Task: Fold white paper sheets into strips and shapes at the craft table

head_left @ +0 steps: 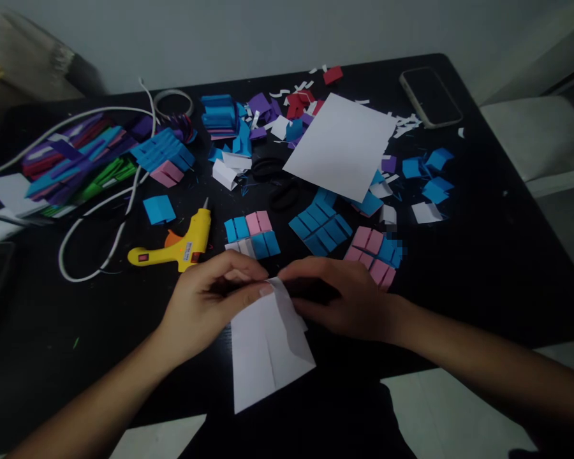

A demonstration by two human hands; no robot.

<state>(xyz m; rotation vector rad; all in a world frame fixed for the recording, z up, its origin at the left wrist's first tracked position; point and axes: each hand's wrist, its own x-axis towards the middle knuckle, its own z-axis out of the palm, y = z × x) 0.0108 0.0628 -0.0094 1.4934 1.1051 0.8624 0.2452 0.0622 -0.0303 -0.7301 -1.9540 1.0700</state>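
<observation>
A creased sheet of white paper (263, 347) hangs over the table's near edge, partly folded along its right side. My left hand (210, 296) pinches its top edge, thumb lying on the front face. At the upper right corner of the fold, my right hand (339, 296) has its fingers closed on the same paper; some fingertips are hidden behind it. Just beyond the hands lie folded paper blocks: a blue, pink and white one (251, 233), a blue one (320, 226) and a pink and blue one (373, 252).
A yellow glue gun (191, 245) lies left of the hands, near a looping white cable (64, 255). Black scissors (282, 191) are partly under a large white sheet (344, 146). Coloured paper strips (76, 156) heap at left; a phone (430, 95) rests at the far right.
</observation>
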